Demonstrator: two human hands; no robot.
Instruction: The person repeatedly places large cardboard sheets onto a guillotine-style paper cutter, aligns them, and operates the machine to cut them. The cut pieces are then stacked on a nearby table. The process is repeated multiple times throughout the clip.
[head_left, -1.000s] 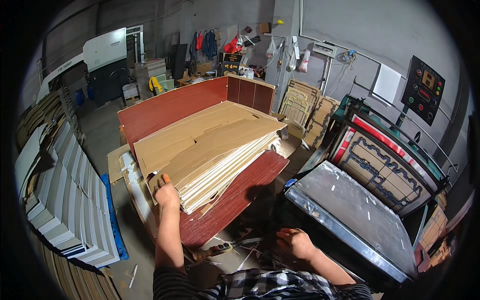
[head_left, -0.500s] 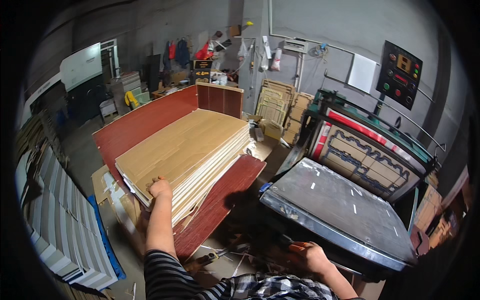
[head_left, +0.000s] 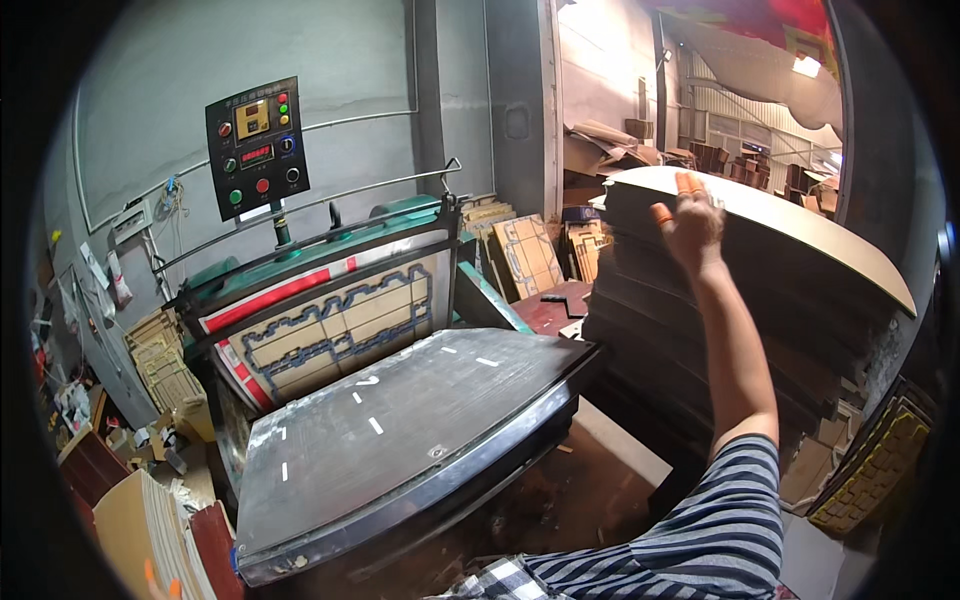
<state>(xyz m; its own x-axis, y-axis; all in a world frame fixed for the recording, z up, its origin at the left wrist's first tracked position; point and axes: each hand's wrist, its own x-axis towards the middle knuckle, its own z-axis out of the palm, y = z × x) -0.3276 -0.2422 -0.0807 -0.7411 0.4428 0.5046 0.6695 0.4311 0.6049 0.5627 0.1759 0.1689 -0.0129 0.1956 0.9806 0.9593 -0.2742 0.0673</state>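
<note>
My right hand is raised with fingers spread, orange caps on two fingertips. It rests on the curved top sheet of a tall stack of grey-brown cardboard sheets at the right. My striped sleeve comes in from the lower edge. Of my left hand only an orange-capped fingertip shows at the lower left, against the edge of another cardboard stack. Whether that hand holds anything is hidden.
A large press fills the middle: a tilted grey metal plate in front, an upright die board with cut cardboard behind it. A black control panel hangs above. Flat cartons lean on the wall. Yellow-patterned boards stand far right.
The view has swung right, from the cardboard stack on the red table to the press and the tall stack. My right hand rose from low onto that stack; my left hand slipped almost out of view.
</note>
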